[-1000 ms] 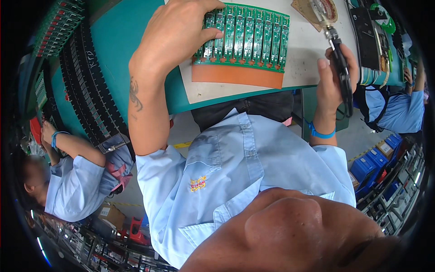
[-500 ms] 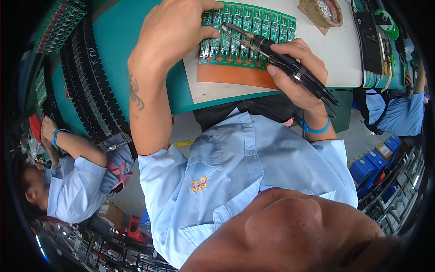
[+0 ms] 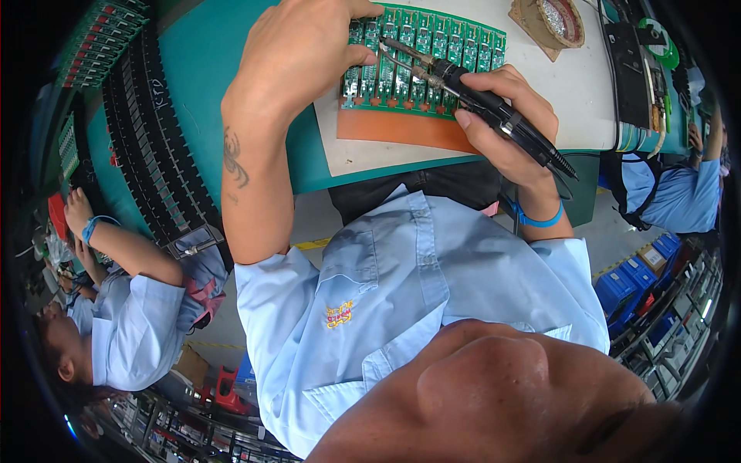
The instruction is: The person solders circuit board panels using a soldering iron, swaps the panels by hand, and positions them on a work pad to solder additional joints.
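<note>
A green circuit board panel [image 3: 467,58] made of several narrow strips lies on an orange sheet [image 3: 405,130] at the top middle. My left hand [image 3: 297,62] comes down over the panel's left end. Its thumb and index finger are apart and touch the board; the other fingers are hidden. In my right hand [image 3: 513,116] is a black soldering iron [image 3: 498,112], gripped like a pen. Beside its metal shaft runs a second thin metal arm, and the two meet at the left strips, close to my left thumb.
White sheeting [image 3: 590,116] and a green mat [image 3: 212,85] cover the bench. A round tin of silvery shavings [image 3: 559,21] stands at the back right. Black slotted tracks [image 3: 158,147] run along the left. Co-workers sit at left [image 3: 135,332] and right [image 3: 679,197].
My hands and the soldering iron keep nearly the same place on the panel. At the left, the co-worker's hand has risen slightly and their body has shifted.
</note>
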A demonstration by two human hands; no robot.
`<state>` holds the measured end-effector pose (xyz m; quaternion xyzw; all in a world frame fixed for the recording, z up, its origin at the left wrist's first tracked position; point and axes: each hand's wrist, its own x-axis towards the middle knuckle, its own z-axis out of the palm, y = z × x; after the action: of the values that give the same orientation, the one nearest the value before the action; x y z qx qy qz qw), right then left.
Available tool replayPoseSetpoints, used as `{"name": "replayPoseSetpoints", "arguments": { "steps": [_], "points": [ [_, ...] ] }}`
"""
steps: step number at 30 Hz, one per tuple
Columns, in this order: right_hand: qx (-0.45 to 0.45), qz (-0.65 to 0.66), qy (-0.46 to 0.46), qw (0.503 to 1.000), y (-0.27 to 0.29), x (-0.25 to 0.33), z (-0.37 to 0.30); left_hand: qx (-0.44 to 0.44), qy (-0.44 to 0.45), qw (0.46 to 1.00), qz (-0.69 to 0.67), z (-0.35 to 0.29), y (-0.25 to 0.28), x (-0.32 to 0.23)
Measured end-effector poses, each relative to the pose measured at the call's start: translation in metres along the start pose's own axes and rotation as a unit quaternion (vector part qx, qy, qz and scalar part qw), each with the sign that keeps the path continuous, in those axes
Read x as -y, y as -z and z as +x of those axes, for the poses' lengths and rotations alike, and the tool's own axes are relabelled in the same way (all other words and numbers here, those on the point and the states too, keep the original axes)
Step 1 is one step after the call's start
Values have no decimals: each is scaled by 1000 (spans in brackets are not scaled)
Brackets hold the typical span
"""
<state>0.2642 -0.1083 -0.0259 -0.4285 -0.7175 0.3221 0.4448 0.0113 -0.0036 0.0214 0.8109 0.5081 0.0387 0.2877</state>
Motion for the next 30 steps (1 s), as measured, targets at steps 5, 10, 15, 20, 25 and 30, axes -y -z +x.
{"name": "replayPoseSetpoints", "arguments": {
  "steps": [5, 10, 15, 20, 25, 30],
  "points": [
    [-17, 12, 9, 1000, 2, 3, 0, -3, 4, 1000, 1, 3, 0, -1],
    [-29, 26, 23, 999, 4, 7, -1, -10, 9, 1000, 5, -1, 1, 3],
    [-26, 35, 29, 999, 2, 8, 1, -15, 13, 1000, 8, -2, 2, 5],
    [-14, 24, 25, 999, -5, 5, 6, -18, 20, 1000, 12, 0, 4, 13],
    [2, 6, 20, 1000, -8, -1, 10, -19, 30, 999, 15, -2, 3, 11],
    [2, 9, 15, 1000, -11, 1, 14, -22, 38, 999, 16, -5, 3, 12]
  ]
}}
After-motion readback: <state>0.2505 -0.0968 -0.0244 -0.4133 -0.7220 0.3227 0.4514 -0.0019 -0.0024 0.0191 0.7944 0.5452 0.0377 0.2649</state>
